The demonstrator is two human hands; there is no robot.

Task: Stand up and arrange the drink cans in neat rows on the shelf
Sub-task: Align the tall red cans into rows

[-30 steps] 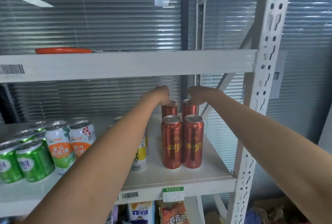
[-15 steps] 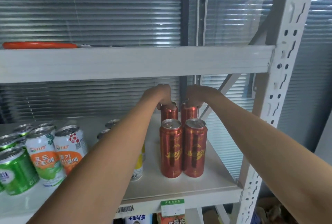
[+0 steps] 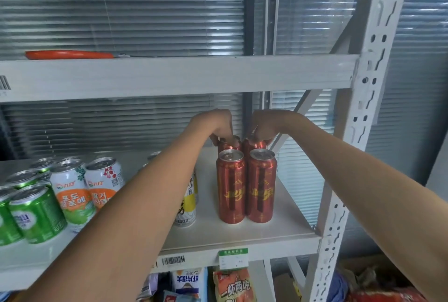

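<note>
Two tall red cans stand side by side at the front right of the white shelf [image 3: 242, 236]: the front left red can [image 3: 231, 187] and the front right red can [image 3: 261, 186]. Directly behind them stand two more red cans, mostly hidden. My left hand [image 3: 218, 124] grips the top of the back left red can [image 3: 229, 144]. My right hand [image 3: 265, 126] grips the top of the back right red can [image 3: 257, 144]. All of them are upright.
A yellow-and-white can [image 3: 188, 204] stands left of the red ones, partly behind my left forearm. Further left are white fruit-drink cans [image 3: 84, 187] and green cans [image 3: 34, 214]. The upright shelf post [image 3: 358, 132] bounds the right. Snack bags [image 3: 232, 284] lie below; an orange tool [image 3: 68, 54] lies above.
Both hands stay on the tops of the back red cans, fingers curled lower around the rims. The camera view shifted slightly; the cans have not visibly moved.
</note>
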